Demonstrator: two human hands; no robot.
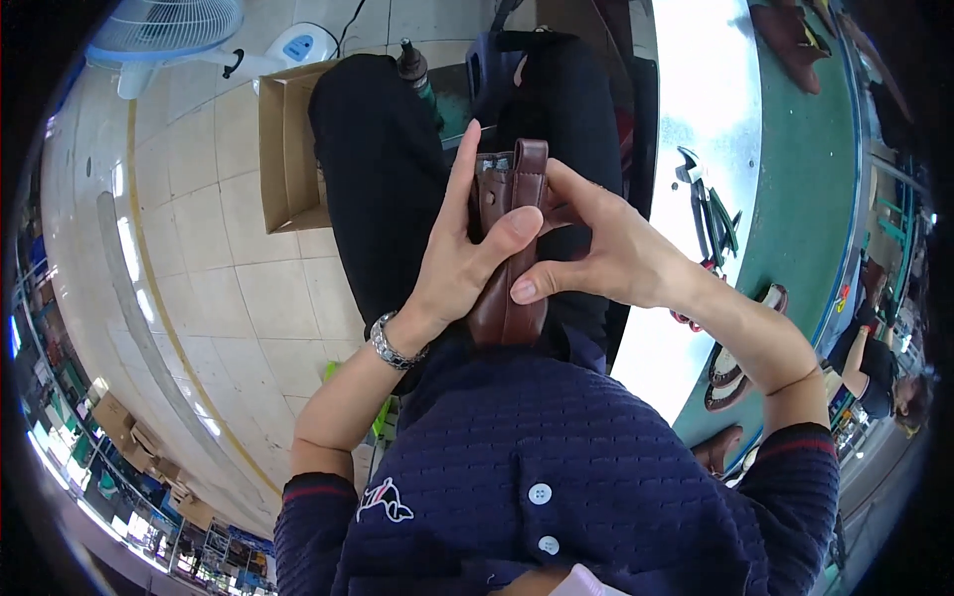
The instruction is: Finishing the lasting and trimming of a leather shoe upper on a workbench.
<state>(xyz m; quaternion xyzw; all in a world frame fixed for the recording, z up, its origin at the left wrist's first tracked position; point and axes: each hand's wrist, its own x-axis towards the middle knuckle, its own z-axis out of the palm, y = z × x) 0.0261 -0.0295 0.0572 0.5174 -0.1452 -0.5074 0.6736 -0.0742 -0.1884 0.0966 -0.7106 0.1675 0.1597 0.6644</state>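
A dark brown leather boot (507, 313) is held upright over my lap, its rounded end close to my belly. At its far end stands a pull loop (532, 157), beside the opening where a patterned lining shows. My left hand (459, 260) clasps the left side, thumb pressed across the leather and index finger stretched out past the rim. From the right, my right hand (611, 248) grips it, with the thumb on the near side and the fingers curled behind the upper part, partly hidden.
On the right, a metal-topped bench (696, 109) carries a hammer (691, 167) and pliers (714, 223). Beyond it, a green belt (810, 169) holds several shoes. At left are an open cardboard box (283, 149) and a fan (164, 30). A person (879, 368) is at far right.
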